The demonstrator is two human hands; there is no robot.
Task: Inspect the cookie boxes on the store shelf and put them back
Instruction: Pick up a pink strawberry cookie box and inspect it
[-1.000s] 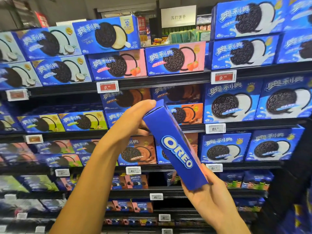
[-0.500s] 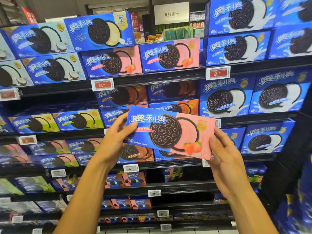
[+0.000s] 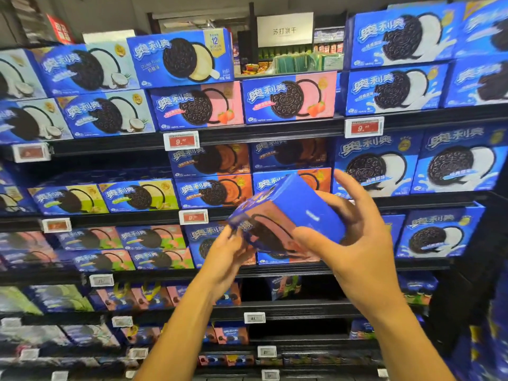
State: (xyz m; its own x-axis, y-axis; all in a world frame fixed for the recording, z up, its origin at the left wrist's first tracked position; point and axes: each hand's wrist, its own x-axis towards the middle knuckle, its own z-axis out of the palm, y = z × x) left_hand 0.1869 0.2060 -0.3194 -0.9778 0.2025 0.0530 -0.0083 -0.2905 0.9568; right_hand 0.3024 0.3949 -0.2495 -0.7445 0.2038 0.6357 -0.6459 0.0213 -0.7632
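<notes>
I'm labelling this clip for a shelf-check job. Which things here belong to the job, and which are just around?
In the job: strawberry cookie box, held by left hand and right hand; top shelf.
Just around: price tag, hanging sign.

Glossy cardboard cookie box (image 3: 299,207)

- Left hand (image 3: 229,253), arm reaching up from low centre, fingers curled at the near-left end of the cookie box (image 3: 286,215).
- Right hand (image 3: 357,237) grips its right end, thumb in front, fingers spread behind.
</notes>
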